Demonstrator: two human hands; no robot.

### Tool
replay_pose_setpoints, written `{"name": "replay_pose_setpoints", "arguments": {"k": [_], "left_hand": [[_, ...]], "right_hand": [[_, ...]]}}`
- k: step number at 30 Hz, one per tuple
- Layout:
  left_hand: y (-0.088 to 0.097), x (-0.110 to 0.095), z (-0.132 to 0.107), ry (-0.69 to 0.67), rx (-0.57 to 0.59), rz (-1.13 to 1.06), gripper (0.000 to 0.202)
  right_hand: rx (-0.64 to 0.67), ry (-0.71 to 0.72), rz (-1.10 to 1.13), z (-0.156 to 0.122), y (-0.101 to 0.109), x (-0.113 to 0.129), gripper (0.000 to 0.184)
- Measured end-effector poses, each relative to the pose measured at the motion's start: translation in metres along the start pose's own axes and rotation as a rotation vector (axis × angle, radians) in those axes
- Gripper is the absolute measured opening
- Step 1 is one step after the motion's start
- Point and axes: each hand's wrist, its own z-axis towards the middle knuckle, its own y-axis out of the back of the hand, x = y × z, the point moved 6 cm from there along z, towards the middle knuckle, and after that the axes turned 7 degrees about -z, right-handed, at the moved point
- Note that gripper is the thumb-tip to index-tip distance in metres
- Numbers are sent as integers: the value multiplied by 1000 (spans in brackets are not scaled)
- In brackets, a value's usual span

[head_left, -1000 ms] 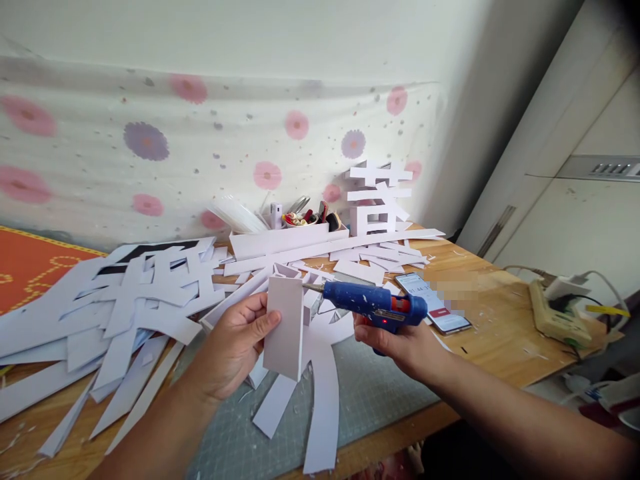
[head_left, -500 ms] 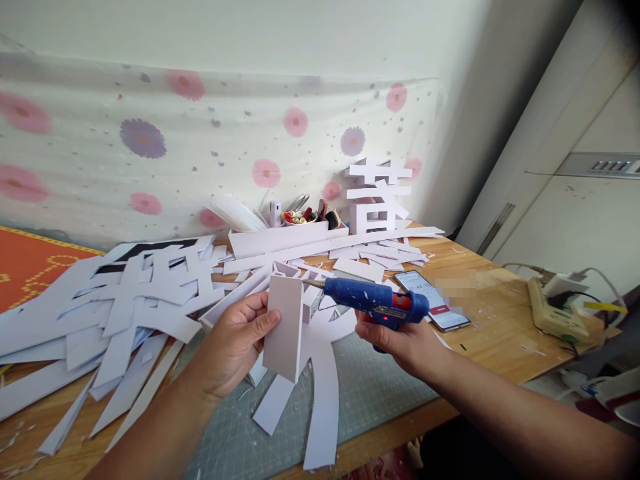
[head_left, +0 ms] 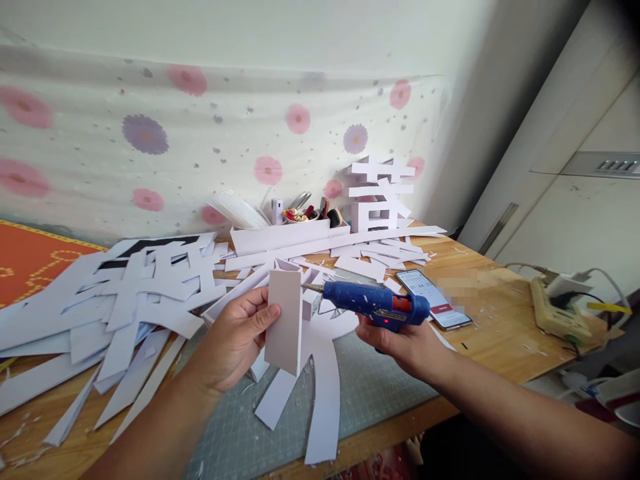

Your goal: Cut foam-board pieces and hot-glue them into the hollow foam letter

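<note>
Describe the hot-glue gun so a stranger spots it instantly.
On the wooden table, find the gridded cutting mat. Above it, the right hand grips the hot-glue gun, nozzle toward the white panel in the left hand. Its blue body stands out from the white pieces.

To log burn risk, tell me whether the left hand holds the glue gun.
No, the right hand grips the glue gun; the left hand holds a white piece.

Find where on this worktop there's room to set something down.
Two patches look mostly bare: wooden table between the phone and the power strip; and the cutting mat right of the curved white strip, below the glue gun. Crowded: the left side, under white cutouts, and the back, around the white box.
</note>
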Motion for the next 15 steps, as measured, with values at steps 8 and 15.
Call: {"name": "replay_pose_setpoints", "arguments": {"k": [8,15], "left_hand": [[0,-4,0,-50,13,-38,30],[1,-6,0,-72,12,-61,29]], "right_hand": [[29,5,-2,-2,-2,1,16],[75,-17,-10,-4,-4,2,15]]}}
